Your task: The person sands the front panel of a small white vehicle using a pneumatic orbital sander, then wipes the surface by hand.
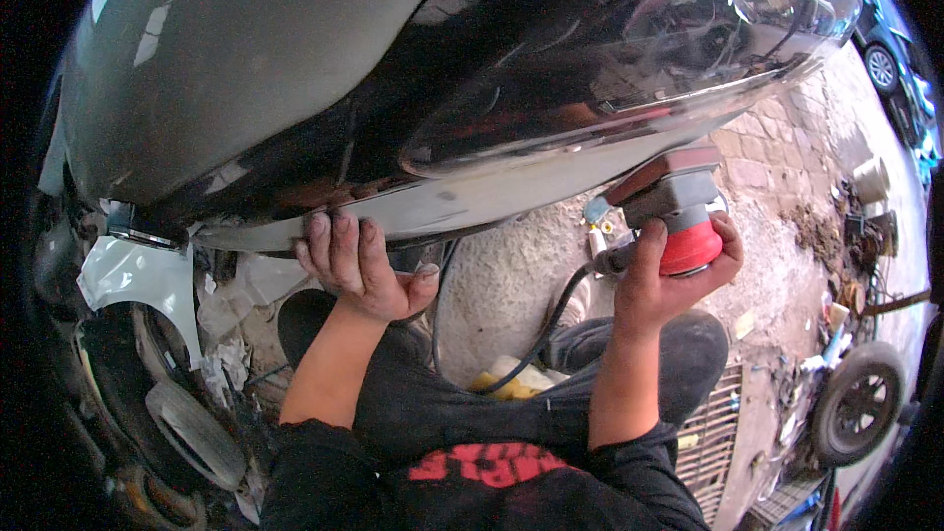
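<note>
My right hand is wrapped around the red cap of an electric sander with a grey body and a flat rectangular pad. The sander's pad is up close to the pale, dull strip that runs below a car headlight; whether it touches cannot be told. A dark cable trails from the sander down over my lap. My left hand lies with its fingers stretched up against the lower edge of that strip, its thumb apart, holding nothing. Above the strip spread the car's dark, glossy bodywork and its grey panel.
A white fender stands at the left, near a loose tyre. On the right are a wheel, scattered clutter and a bucket. A metal grate lies on the floor beside my knee. Another car is parked farther off.
</note>
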